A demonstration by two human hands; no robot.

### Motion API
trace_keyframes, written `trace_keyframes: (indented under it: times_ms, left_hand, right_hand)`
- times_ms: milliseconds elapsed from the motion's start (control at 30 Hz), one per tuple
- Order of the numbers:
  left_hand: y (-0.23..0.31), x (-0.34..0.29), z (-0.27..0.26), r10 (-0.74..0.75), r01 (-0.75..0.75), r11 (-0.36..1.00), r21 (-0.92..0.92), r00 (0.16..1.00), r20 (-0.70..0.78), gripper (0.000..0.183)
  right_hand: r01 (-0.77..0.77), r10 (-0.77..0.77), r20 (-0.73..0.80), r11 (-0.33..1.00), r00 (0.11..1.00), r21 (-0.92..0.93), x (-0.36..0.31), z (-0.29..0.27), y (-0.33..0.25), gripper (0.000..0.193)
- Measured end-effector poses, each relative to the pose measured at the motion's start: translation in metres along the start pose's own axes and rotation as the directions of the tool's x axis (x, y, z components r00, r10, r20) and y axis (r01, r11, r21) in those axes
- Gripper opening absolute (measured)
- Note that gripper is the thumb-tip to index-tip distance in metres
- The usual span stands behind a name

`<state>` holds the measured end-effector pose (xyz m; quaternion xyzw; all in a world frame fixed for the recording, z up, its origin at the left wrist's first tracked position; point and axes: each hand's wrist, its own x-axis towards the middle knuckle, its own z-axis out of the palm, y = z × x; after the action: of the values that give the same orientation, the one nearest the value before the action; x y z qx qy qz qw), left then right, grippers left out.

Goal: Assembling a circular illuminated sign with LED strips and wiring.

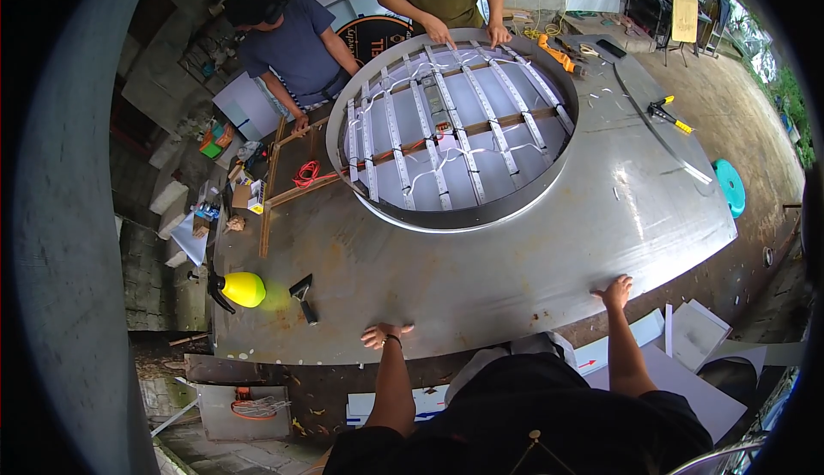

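Observation:
Both my hands rest on the near edge of a large grey metal table (515, 269). My left hand (386, 333) lies flat with fingers spread, a dark band at its wrist; the nearest tool is a black squeegee (304, 297) to its upper left. My right hand (614, 291) also leans on the edge, fingers apart, holding nothing. Beyond them stands a round metal-rimmed light box (468, 217), its inside crossed by several LED strips (429, 153) and white wires. A co-worker's hands (468, 33) touch its far rim.
A yellow spray bottle (244, 289) stands at the left. A red cable coil (305, 174) lies by a wooden frame (266, 217). A second person (287, 46) leans in at far left. An orange power tool (558, 54), yellow-handled cutters (669, 114) and a curved strip (644, 119) lie right.

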<state>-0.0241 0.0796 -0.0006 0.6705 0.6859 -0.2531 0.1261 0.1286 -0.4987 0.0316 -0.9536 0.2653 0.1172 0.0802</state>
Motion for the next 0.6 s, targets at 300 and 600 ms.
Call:
trace_keyframes:
  times_ms: [300,600]
  left_hand:
    - [0.0004,0.0003,0.0006,-0.014,0.014,1.0,-0.001,1.0,0.001,0.149]
    - [-0.0007,-0.0038,-0.0033,-0.021,0.02,0.999,-0.025,1.0,-0.012,0.149]
  right_hand:
    - [0.007,-0.007,-0.006,1.0,1.0,-0.006,-0.0012,-0.0002,0.0001,0.119]
    - [0.002,-0.002,0.006,1.0,1.0,-0.024,0.0008,0.0017,-0.0007,0.12]
